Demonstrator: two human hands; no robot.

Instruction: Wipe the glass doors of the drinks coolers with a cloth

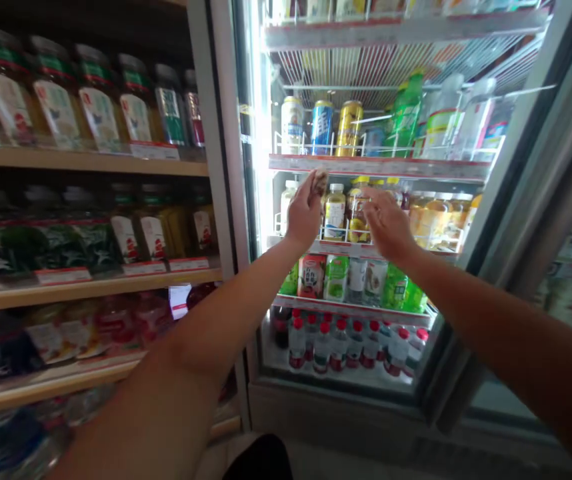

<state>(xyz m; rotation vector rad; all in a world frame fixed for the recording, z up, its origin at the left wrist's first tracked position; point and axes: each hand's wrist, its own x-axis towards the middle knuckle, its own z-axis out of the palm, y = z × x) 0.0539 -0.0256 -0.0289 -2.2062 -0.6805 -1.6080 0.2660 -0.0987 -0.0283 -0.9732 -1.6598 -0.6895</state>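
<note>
Both my arms reach into an open drinks fridge (pixel 381 167). My left hand (pixel 305 210) is raised at the second shelf, its fingers pinched on a small brownish item (pixel 320 181) that I cannot name. My right hand (pixel 387 223) hovers beside it with fingers spread, close to the yellow bottles (pixel 335 212) on that shelf. It holds nothing that I can see.
Cans (pixel 322 127) and green bottles (pixel 406 113) fill the shelf above. Cartons (pixel 311 275) and red-capped bottles (pixel 339 343) stand lower down. The glass door (pixel 526 200) swings open at right. Wooden shelves (pixel 86 160) of bottled drinks line the left.
</note>
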